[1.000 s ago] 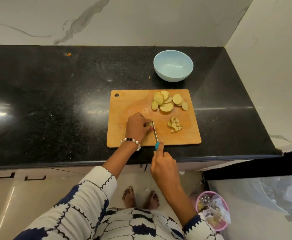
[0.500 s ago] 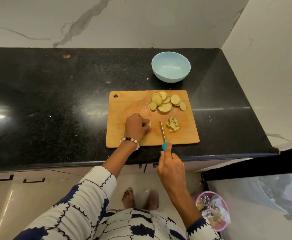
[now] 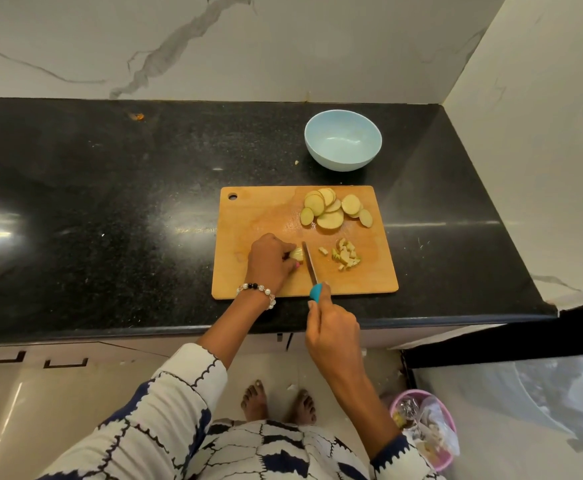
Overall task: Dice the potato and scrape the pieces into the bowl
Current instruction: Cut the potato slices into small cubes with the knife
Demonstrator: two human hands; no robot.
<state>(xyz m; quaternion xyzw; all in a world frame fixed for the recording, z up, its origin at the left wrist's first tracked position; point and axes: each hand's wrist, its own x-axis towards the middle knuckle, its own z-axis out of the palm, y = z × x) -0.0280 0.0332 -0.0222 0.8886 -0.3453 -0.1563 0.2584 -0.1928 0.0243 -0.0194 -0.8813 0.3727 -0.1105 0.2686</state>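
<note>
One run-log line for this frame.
step: dicing | left hand holds potato piece on board | right hand grips knife | diced pile | slices uncut | bowl empty

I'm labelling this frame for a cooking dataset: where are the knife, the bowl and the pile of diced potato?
knife (image 3: 309,263): head view, middle of the blade.
bowl (image 3: 342,166): head view, near outer wall.
pile of diced potato (image 3: 345,255): head view, centre of the heap.

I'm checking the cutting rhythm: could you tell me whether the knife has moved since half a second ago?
Yes. The knife has shifted left across the cutting board, away from the diced pile, to the potato piece under the left hand.
</note>
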